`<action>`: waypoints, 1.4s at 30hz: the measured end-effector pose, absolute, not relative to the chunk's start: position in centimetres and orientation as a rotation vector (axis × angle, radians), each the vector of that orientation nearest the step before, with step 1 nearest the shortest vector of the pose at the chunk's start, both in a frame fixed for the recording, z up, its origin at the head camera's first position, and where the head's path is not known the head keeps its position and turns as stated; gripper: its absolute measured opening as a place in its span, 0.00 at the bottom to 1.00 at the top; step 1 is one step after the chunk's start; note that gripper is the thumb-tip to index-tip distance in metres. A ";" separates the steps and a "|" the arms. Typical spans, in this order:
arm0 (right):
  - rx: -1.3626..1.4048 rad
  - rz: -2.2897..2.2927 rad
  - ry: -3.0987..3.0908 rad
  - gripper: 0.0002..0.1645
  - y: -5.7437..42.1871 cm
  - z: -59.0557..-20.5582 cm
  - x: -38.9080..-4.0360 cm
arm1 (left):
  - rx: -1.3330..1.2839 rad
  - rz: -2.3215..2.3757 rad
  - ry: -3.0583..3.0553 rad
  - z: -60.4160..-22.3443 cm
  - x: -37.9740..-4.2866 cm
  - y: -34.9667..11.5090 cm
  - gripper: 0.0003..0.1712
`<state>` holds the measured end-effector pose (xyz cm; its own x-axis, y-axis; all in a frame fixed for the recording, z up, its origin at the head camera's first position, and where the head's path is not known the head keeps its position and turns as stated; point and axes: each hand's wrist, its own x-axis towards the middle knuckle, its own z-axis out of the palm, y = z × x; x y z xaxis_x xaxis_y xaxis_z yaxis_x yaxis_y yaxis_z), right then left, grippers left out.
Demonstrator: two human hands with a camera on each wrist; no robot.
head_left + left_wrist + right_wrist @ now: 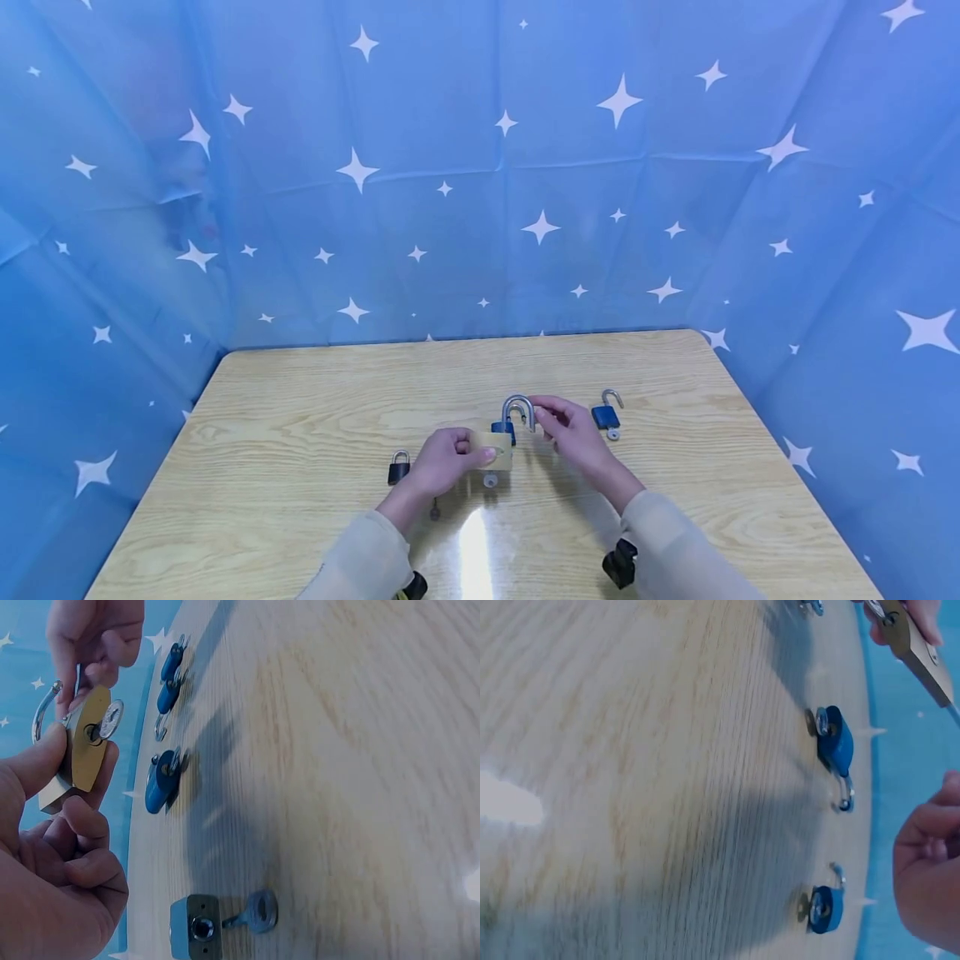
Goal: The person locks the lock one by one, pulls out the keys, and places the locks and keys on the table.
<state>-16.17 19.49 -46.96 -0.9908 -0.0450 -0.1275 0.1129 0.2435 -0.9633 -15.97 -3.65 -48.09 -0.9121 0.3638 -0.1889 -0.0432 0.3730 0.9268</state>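
My left hand (442, 458) grips a brass padlock (491, 451) by its body, thumb across the front face. Its silver shackle (517, 400) is open and points up, one leg out of the body. A key (112, 718) sticks out of the keyhole in its underside. My right hand (570, 433) pinches the shackle's free side between thumb and index finger in the head view. Partly covered behind the brass padlock is a blue padlock (505, 428) on the table; a blue padlock (836, 742) shows beyond it in the right wrist view.
A black padlock (399, 472) with its shackle up lies left of the left hand, its key (261, 911) pointing outward. Toward the right is another blue padlock (606, 417), shackle open, with a key (613, 434). A blue star-patterned curtain (450, 208) surrounds the wooden table (262, 500).
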 end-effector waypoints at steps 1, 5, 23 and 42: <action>0.062 -1.865 2.358 0.18 19.6 -47.0 -16.3 | 0.277 1.554 2.277 -48.1 -15.9 -3.6 0.25; 0.030 -1.938 2.257 0.19 19.7 -47.0 -16.4 | 0.257 1.575 2.267 -48.0 -15.6 -3.3 0.25; -0.320 -2.047 2.077 0.25 19.5 -46.1 -16.5 | 0.252 1.585 2.296 -48.2 -15.3 -2.8 0.25; -0.246 -1.680 2.593 0.12 15.6 -44.1 -16.7 | 0.304 1.545 2.336 -48.5 -15.0 -2.2 0.21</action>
